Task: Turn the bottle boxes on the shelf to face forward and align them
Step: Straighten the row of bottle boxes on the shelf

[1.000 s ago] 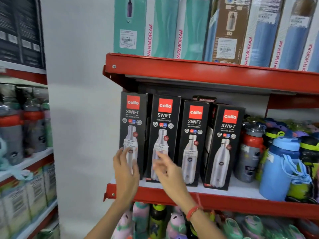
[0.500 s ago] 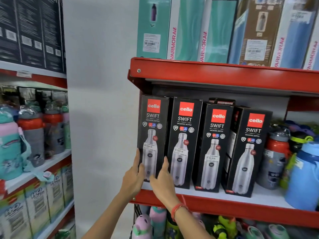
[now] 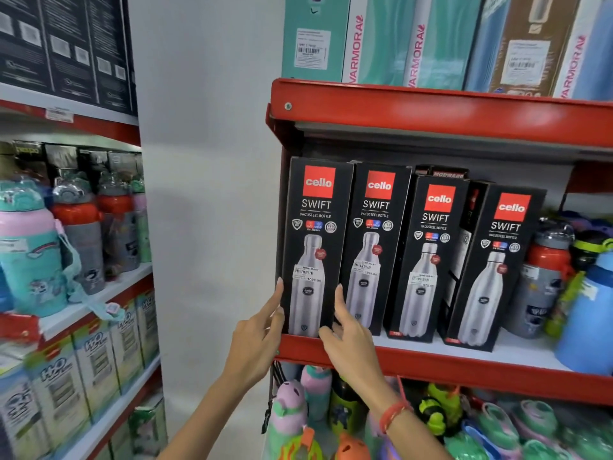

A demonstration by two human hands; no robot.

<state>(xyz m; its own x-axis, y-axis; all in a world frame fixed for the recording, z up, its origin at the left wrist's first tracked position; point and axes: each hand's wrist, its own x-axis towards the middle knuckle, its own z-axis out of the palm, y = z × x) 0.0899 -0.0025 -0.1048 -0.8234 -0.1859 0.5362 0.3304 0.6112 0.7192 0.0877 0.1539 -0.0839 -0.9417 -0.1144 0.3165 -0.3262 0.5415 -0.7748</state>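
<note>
Both hands, the left hand [image 3: 257, 330] and right hand [image 3: 348, 330], lay open-fingered against the leftmost box [image 3: 315, 247]. Two left boxes faced forward; the fourth box [image 3: 497, 270] remained angled, unaligned.

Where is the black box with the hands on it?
In the head view, the leftmost Cello box stands at the red shelf's left end, between the left hand and right hand.

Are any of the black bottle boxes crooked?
Yes. The rightmost box is turned at an angle, showing its side panel, with a gap beside the third box. The two left ones stand flush, facing forward.
</note>
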